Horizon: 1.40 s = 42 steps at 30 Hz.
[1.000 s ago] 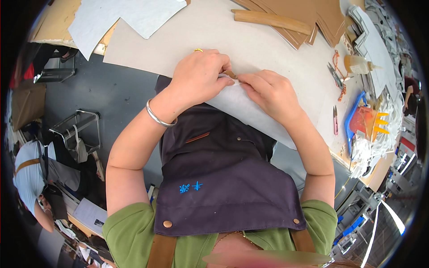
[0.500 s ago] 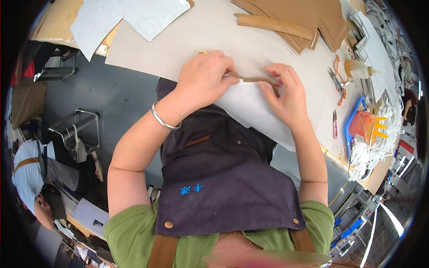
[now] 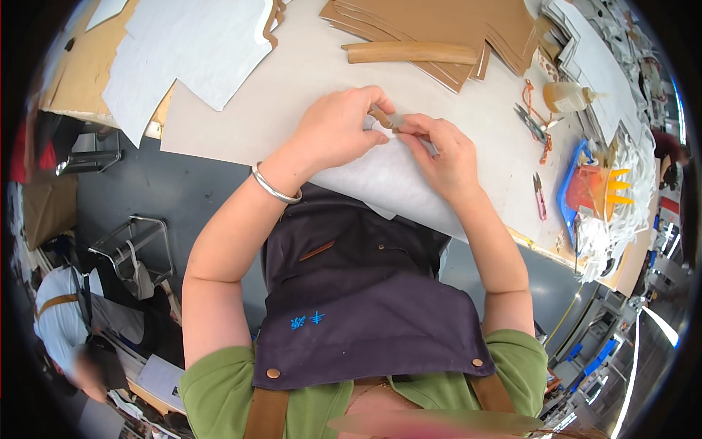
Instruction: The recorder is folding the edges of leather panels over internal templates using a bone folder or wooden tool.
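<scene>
Workshop floor (image 3: 201, 186) is dark grey, and the pale work table (image 3: 234, 121) runs across the top of my feed. From my remote seat, the white-backed piece (image 3: 369, 175) sits right under the grip, its near side down at the table edge by the apron (image 3: 365, 307). The right hand (image 3: 450, 157) has thumb and fingertips pinched together on its brown edge (image 3: 381, 117); the left hand (image 3: 333, 124) is just beside it, thumb and forefinger apart around that edge, and honestly I can't tell if the hidden fingers are clamped. What bugs me: if the two hands pull unevenly, I reckon the edge could pucker or skew, and a loose left hold might let it spring open. The near side could also snag on the apron if the body leans in. Beyond the grip lie a wooden strip (image 3: 409, 53) and stacked brown pieces (image 3: 439, 22); off to its right, scissors (image 3: 529, 122) and pink-handled snips (image 3: 540, 199), well apart from the fingers.
</scene>
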Each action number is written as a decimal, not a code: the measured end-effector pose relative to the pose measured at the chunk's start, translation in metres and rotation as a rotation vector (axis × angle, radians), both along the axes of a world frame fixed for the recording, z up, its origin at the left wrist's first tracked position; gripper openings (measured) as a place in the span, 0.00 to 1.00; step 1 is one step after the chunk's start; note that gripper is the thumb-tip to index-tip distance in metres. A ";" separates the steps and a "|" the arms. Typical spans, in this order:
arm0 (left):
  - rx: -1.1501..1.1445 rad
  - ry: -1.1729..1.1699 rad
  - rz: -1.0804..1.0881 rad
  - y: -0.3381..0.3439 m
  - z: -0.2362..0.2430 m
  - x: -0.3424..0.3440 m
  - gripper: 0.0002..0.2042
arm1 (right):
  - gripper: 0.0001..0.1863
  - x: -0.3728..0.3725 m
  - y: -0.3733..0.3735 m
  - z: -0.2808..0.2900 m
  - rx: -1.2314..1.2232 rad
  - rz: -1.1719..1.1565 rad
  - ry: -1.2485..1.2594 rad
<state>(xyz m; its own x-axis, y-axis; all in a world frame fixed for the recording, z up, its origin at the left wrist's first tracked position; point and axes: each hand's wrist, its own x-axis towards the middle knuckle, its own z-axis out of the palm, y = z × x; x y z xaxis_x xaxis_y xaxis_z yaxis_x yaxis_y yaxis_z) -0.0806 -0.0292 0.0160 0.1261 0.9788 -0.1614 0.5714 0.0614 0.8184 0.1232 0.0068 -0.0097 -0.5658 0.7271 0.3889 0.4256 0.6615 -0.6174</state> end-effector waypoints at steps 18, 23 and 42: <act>0.009 -0.053 0.064 -0.003 -0.004 0.005 0.14 | 0.15 -0.009 0.003 0.002 0.031 -0.063 0.097; 0.017 0.058 -0.070 0.007 0.003 -0.005 0.05 | 0.14 0.000 0.007 -0.007 -0.003 0.045 0.005; 0.452 0.183 -0.169 0.006 -0.019 -0.029 0.06 | 0.13 0.000 0.011 -0.001 -0.023 0.080 -0.068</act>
<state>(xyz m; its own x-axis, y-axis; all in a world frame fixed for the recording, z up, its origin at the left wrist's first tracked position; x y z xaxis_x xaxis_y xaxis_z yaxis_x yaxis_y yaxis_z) -0.1097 -0.0229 -0.0027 0.2980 0.9242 0.2388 0.6787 -0.3811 0.6278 0.1229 0.0175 -0.0109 -0.6467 0.6870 0.3313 0.4137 0.6809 -0.6043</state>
